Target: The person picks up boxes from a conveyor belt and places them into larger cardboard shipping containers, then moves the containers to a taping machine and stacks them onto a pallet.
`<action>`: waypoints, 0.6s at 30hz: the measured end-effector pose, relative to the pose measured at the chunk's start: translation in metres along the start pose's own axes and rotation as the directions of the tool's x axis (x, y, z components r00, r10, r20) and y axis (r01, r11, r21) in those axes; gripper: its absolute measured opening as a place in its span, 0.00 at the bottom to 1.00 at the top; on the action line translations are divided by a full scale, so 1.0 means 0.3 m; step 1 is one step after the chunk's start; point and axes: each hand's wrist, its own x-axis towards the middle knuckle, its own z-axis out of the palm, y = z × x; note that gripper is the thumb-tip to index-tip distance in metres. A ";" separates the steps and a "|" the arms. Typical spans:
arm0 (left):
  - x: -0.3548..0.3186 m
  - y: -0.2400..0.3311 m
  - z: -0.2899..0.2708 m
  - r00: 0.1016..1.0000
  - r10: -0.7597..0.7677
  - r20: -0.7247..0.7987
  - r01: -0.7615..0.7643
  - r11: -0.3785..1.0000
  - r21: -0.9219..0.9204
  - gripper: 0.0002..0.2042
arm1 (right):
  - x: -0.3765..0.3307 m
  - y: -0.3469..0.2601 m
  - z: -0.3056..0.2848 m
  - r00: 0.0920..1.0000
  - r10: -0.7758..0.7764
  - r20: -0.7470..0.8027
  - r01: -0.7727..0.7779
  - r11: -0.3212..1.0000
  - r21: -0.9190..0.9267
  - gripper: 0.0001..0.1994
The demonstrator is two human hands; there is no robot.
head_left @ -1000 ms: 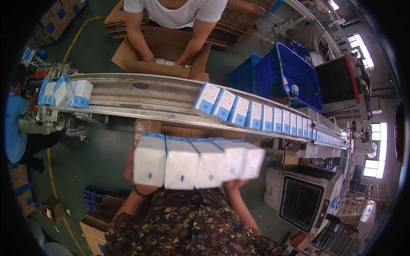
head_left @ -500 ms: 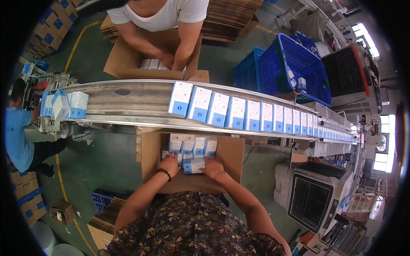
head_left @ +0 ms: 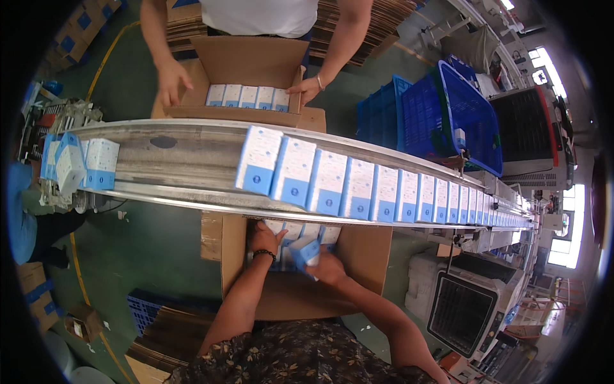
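Observation:
An open cardboard carton (head_left: 291,301) stands before me under the near side of the conveyor, with rows of white-and-blue packs (head_left: 291,228) inside. My right hand (head_left: 329,266) is closed on one such tissue-like pack (head_left: 304,251), held tilted above the others. My left hand (head_left: 263,239), a dark beaded bracelet at its wrist, rests against the packs at the carton's left side. Its thumb is spread from the fingers, and the fingertips are partly hidden near the conveyor edge.
Across the conveyor (head_left: 204,153) runs a leaning line of packs (head_left: 329,182); a few more stand at its left end. Opposite, a co-worker's hands touch another carton (head_left: 249,45) holding packs. Blue crates (head_left: 416,115) stand at the right, a boxy machine (head_left: 464,313) below them.
My right hand has lifted and tilted the pack that was lying level in the carton. My left hand has shifted farther in. The co-worker's hands have come out of the other carton to its sides.

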 end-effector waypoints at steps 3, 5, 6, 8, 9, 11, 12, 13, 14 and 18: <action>0.007 0.032 -0.003 0.997 0.068 -0.043 -0.068 0.998 -0.002 0.37 | -0.006 -0.004 -0.027 0.970 0.138 -0.198 -0.023 0.869 0.494 0.34; 0.028 0.031 -0.015 0.989 0.027 0.148 -0.002 0.986 -0.167 0.36 | 0.024 -0.120 -0.010 0.960 0.080 -0.268 0.111 0.772 0.626 0.30; 0.042 -0.001 0.023 0.972 0.008 0.236 0.052 0.967 -0.248 0.35 | 0.043 -0.191 0.008 0.966 0.034 -0.258 0.132 0.790 0.599 0.27; -0.033 -0.047 0.168 0.960 0.280 0.024 -0.237 0.856 -0.460 0.30 | 0.096 -0.271 0.106 0.955 -0.029 -0.295 0.203 0.790 0.578 0.29; -0.065 -0.108 0.261 0.927 0.354 -0.123 -0.362 0.760 -0.540 0.29 | 0.119 -0.325 0.141 0.938 -0.100 -0.332 0.262 0.831 0.491 0.30; -0.133 -0.088 0.165 0.888 0.378 0.263 -0.305 0.911 -0.278 0.26 | 0.199 -0.315 0.185 0.923 -0.071 -0.378 0.214 0.912 0.350 0.33; -0.173 -0.081 0.115 0.836 0.314 0.450 -0.296 0.949 -0.112 0.25 | 0.225 -0.306 0.205 0.931 -0.015 -0.364 0.121 0.955 0.272 0.34; -0.217 -0.077 0.063 0.761 0.227 0.608 -0.319 0.947 0.045 0.24 | 0.248 -0.311 0.215 0.936 0.024 -0.352 0.041 0.984 0.176 0.35; -0.244 -0.064 0.031 0.731 0.191 0.655 -0.339 0.935 0.106 0.24 | 0.275 -0.334 0.217 0.920 0.050 -0.389 -0.002 0.993 0.122 0.36; -0.323 -0.074 -0.060 0.710 0.170 0.684 -0.388 0.905 0.177 0.26 | 0.378 -0.430 0.319 0.875 0.169 -0.454 -0.199 0.980 -0.017 0.39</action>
